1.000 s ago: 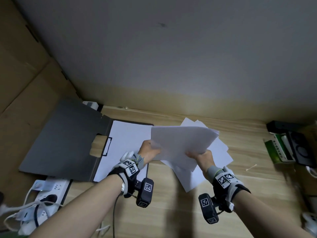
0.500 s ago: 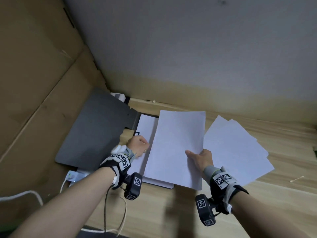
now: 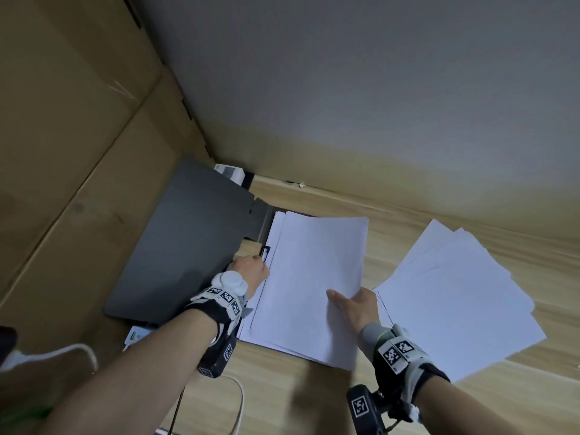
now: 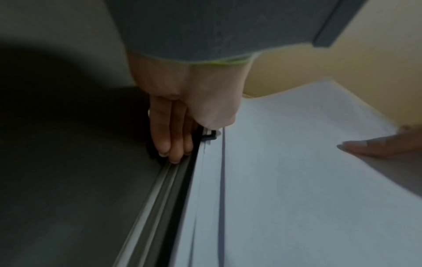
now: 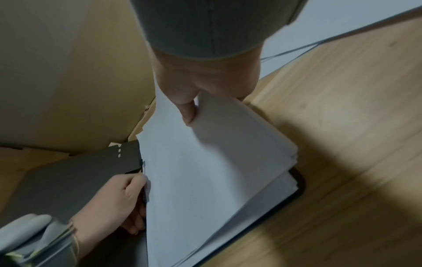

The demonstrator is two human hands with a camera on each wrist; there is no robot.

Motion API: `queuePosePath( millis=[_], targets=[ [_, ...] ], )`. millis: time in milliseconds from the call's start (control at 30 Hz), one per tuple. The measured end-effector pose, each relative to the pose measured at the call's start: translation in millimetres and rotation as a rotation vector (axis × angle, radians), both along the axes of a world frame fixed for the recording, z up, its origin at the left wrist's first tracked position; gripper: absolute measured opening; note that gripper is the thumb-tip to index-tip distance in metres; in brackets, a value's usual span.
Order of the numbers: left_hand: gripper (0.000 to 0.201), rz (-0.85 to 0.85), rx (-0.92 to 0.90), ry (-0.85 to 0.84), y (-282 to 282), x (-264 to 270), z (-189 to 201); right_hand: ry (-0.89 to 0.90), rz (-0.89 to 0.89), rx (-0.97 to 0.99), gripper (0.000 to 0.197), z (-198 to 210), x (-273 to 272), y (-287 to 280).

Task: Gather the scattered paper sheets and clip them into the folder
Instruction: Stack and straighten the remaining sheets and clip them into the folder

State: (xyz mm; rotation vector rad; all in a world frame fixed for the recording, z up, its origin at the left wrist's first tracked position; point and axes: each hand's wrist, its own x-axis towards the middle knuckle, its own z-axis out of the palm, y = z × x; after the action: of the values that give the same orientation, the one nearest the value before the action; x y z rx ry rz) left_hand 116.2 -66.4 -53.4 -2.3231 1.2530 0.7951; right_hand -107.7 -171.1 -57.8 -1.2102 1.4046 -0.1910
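**A:** Over the folder now, head view — what changed?

**Me:** Half a second back I carried the held sheets (image 3: 314, 277) above the stack; now they lie down on it, left edge near the clip (image 3: 265, 253). My left hand (image 3: 249, 273) has stayed at the spine. Folder (image 3: 188, 246) is open, dark grey matte cover flat to the left on the wooden desk (image 3: 314, 400). Loose sheets (image 3: 455, 296) fan out right of my right hand (image 3: 354, 306), overlapping, corners askew.

**A:** Left wrist?

**Me:** Fingers (image 4: 171, 140) straight, together, tips pressing down at the spine channel, just beside the black clip (image 4: 209, 134). Not curled on anything. Paper edges run as thin parallel lines. Right thumb tip (image 4: 374, 148) lies on the top sheet.

**A:** Right wrist?

**Me:** Right hand (image 5: 205, 84) pinches the sheets (image 5: 205, 171): thumb on top, fingers under the near edge, which bows upward. That edge is lifted off the stack (image 5: 283, 186) in the folder; the far edge lies toward the spine. Left hand (image 5: 114, 202) sits at that edge. Paper smooth, white; folder corner rounded, black.
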Motion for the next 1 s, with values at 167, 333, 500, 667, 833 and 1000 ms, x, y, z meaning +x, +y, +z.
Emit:
queuePosePath(
  millis=[167, 333, 500, 667, 833, 1000],
  targets=[
    [0.017, 0.042, 0.016, 0.078, -4, 8, -3, 0.004, -0.003, 0.046, 0.021, -11, 23, 8],
    [0.038, 0.099, -0.067, 0.035, -8, 5, 8, -0.033, -0.018, 0.093, 0.016, -14, 16, 3],
    [0.039, 0.002, -0.025, -0.05, -24, 0, 21, -0.068, -0.137, 0.037, 0.013, -1, -46, -30],
    [0.044, -0.145, -0.151, -0.044, -58, -53, 41, 0.216, -0.217, -0.318, 0.022, 5, -148, -64],
    [0.024, -0.163, -0.379, 0.256, -95, -132, 36, 0.369, 0.044, -0.38, 0.04, -9, -218, -55],
    [0.029, -0.206, -0.358, 0.399, -115, -194, 17, 0.251, 0.045, -0.289, 0.025, -14, -235, -36]
  ],
)
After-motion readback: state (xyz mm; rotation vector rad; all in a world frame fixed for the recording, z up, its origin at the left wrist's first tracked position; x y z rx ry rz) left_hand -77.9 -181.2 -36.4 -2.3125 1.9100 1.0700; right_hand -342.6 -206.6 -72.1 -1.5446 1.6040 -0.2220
